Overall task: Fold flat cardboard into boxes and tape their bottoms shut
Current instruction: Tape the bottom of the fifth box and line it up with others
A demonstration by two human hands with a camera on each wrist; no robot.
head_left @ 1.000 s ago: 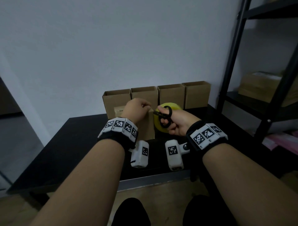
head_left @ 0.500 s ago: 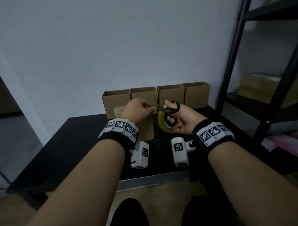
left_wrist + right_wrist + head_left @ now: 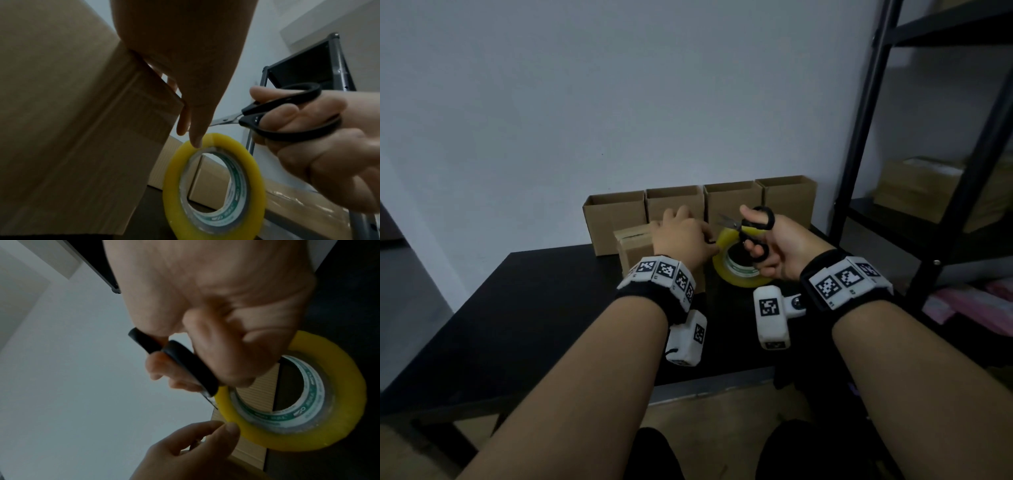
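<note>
Fingers (image 3: 751,248) of the right hand (image 3: 780,246) are looped through the black handles of a pair of scissors (image 3: 750,228), seen from the head view; the short blades point left, toward the left hand (image 3: 681,240). That hand lies on the upturned taped end of a cardboard box (image 3: 635,248) on the black desk (image 3: 517,308), its fingertips pinched together at the near-left rim of a yellow tape roll (image 3: 739,270). The roll stands tilted just right of the box, between the two hands. Four open boxes (image 3: 674,205) line the far wall.

From the left wrist, the left hand's fingers (image 3: 195,138) reach down past the box (image 3: 72,113) corner and touch the top of the roll (image 3: 213,186). Clear tape runs down the box side. Scissors (image 3: 287,116) sit just right of those fingertips, blades nearly closed.

From the right wrist, the scissor tips (image 3: 209,400) meet the roll (image 3: 298,402) edge just above the left hand's pinch (image 3: 226,426). I judge the coming cut lies in that short gap; whether any tape spans it cannot be seen.
</note>
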